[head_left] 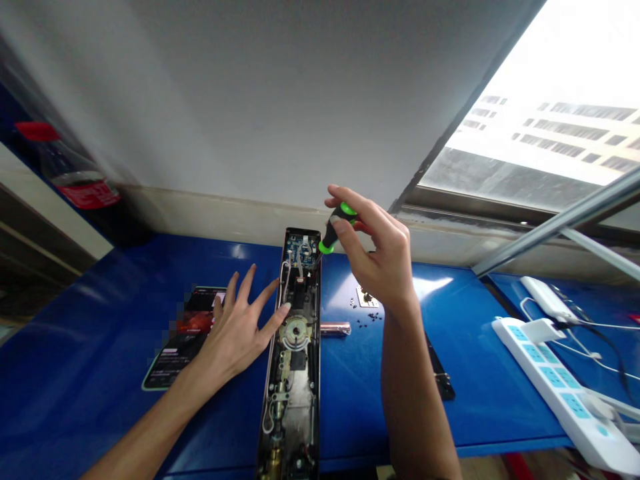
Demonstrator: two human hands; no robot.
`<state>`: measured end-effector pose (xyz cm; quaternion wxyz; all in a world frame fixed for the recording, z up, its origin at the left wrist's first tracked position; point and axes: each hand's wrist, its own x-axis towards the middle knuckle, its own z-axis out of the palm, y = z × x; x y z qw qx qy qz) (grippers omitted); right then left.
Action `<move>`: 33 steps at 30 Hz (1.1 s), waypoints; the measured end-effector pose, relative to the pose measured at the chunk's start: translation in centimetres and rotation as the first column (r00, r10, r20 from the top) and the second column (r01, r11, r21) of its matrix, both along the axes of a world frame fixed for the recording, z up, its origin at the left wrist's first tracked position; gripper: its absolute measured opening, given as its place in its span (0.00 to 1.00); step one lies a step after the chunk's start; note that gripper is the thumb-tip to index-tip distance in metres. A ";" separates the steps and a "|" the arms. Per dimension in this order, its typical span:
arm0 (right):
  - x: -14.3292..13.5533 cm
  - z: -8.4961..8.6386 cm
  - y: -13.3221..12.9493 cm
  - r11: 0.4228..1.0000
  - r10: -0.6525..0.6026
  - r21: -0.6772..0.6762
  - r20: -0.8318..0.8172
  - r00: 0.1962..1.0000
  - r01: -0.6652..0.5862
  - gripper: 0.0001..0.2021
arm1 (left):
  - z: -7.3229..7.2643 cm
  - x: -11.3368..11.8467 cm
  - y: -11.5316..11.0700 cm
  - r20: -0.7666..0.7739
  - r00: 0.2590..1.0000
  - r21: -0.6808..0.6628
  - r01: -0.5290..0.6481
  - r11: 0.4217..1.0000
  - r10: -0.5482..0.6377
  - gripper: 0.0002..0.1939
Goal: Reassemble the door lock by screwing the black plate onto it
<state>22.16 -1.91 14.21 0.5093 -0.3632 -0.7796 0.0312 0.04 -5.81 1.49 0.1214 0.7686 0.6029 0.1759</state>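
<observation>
A long, narrow black device housing lies open on the blue table, its far end holding a blue circuit board with white cables. My right hand grips a black and green screwdriver above the housing's right edge. The screwdriver is tilted, its thin shaft pointing down near the board; whether the tip touches a screw is too small to tell. Spread fingers of my left hand rest at the housing's left side, thumb on its edge. Small black screws and a metal plate lie to the right.
A phone lies left on the blue table. A cola bottle stands at the back left. A copper-coloured cylinder touches the housing's right side. Farther right are a black part and a white power strip with cables.
</observation>
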 end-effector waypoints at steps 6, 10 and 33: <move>0.1 0.0 0.0 1.000 -0.005 -0.004 -0.001 1.000 0.005 0.20 | -0.1 0.2 -0.2 0.014 1.000 0.027 0.017 0.999 -0.017 0.29; 0.1 0.1 0.0 1.000 0.000 -0.015 -0.010 1.000 0.000 0.20 | 0.1 0.5 -0.5 0.019 1.000 0.059 0.016 0.998 -0.017 0.27; -0.6 -0.3 0.1 0.999 0.025 -0.047 -0.043 0.999 -0.027 0.18 | 0.8 -0.3 0.0 -0.028 0.990 -0.008 -0.140 0.990 0.140 0.30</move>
